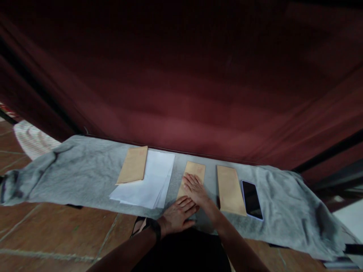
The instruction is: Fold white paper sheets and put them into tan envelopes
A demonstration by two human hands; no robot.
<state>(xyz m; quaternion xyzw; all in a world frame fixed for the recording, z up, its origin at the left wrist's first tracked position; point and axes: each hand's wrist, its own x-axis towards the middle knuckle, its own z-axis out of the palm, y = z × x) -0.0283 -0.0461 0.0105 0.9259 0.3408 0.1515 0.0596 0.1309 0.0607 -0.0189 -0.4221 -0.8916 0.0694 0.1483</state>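
1. Three tan paper envelopes lie on a grey cloth (85, 170); the middle envelope (197, 167) has a small reddish mark near its far right corner, too faint and small to read.
2. Similar faint marking shows near the far end of the left envelope (133, 164), also illegible; no brand can be made out on the phone (252, 199), whose screen is dark within a pale purple edge.
3. The middle envelope is a flat, narrow rectangle, plain apart from its mark, with its far end tilted slightly rightward; its near end is partly hidden by the hands.
4. The right hand (195, 190) lies palm down on this envelope, fingers extended and mostly close together, pinching nothing.
5. The left hand (179, 214), with a dark band (154, 228) around its wrist, is palm down at the near end, fingers slightly parted and thumb apart; whether its fingertips press on the paper I cannot tell.
6. Left of the hands, white sheets (154, 181) lie loosely stacked, with the left envelope overlapping them.
7. To the right, the right envelope (231, 190) lies just beside the phone.
8. Dark red fabric (184, 124) rises behind the cloth.
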